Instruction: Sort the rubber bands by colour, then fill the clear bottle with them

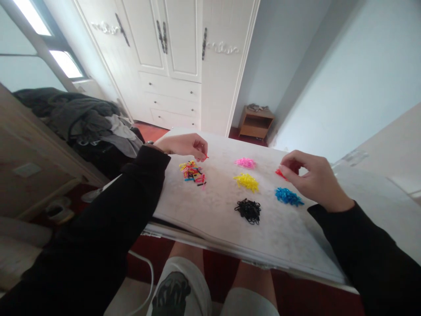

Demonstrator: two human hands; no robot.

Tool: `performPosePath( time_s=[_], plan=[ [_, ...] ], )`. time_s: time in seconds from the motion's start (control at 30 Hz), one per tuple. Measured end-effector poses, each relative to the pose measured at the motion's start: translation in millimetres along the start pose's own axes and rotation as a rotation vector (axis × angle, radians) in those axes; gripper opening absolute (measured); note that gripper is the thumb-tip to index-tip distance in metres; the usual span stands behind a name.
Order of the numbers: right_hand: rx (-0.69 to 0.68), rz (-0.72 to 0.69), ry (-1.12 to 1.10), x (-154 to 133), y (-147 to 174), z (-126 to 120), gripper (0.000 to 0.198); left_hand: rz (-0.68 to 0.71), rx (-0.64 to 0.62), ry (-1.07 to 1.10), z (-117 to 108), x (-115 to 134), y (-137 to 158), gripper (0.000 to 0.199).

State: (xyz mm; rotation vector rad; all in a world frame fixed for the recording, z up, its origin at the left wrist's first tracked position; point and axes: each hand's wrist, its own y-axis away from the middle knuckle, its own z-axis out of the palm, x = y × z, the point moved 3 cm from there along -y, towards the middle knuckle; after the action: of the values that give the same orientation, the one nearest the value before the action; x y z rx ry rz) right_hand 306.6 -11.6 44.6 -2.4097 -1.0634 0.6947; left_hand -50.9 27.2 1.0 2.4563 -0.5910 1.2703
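Left hand [184,144]: grip pinched on a red band [207,156], near the mixed pile [190,169] on the worktop [210,210]. Right hand [309,177]: grip nearly closed at the red pile [280,174], hold unclear. Best pinch lightly, avoiding the blue pile [288,196].

The white wardrobe [184,61] has dark handles [204,44] on its doors. Left of the wardrobe are a window [66,63] and heaped clothes [87,120]; just right of it stands a brown nightstand [253,131] with a grey bundle [257,107] on top.
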Motion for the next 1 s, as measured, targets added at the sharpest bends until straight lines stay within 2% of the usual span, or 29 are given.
performPosePath(
  time_s=[0.17, 0.33, 0.43, 0.63, 0.77, 0.83, 1.0],
  plan=[
    [-0.025, 0.102, -0.105, 28, -5, 11, 0.008, 0.142, -0.017, 0.132, 24, 15, -14, 0.011],
    [-0.144, 0.028, -0.187, 18, -16, 30, 0.015, 0.249, -0.017, 0.223, 64, 39, -39, 0.01],
    [-0.218, 0.047, -0.327, 12, -16, 37, 0.017, 0.301, 0.029, 0.293, 88, 53, -57, 0.011],
    [-0.138, 0.137, -0.484, 21, -1, 40, 0.017, 0.327, 0.088, 0.371, 121, 63, -86, 0.015],
    [-0.134, 0.187, -0.479, 40, 3, 36, 0.012, 0.282, 0.128, 0.375, 129, 58, -87, 0.018],
    [-0.079, 0.212, -0.435, 58, 3, 28, 0.013, 0.264, 0.181, 0.351, 127, 54, -83, 0.018],
    [0.131, 0.328, -0.216, 114, 10, 6, 0.018, 0.292, 0.45, 0.076, 101, 45, -76, 0.018]
  ],
)
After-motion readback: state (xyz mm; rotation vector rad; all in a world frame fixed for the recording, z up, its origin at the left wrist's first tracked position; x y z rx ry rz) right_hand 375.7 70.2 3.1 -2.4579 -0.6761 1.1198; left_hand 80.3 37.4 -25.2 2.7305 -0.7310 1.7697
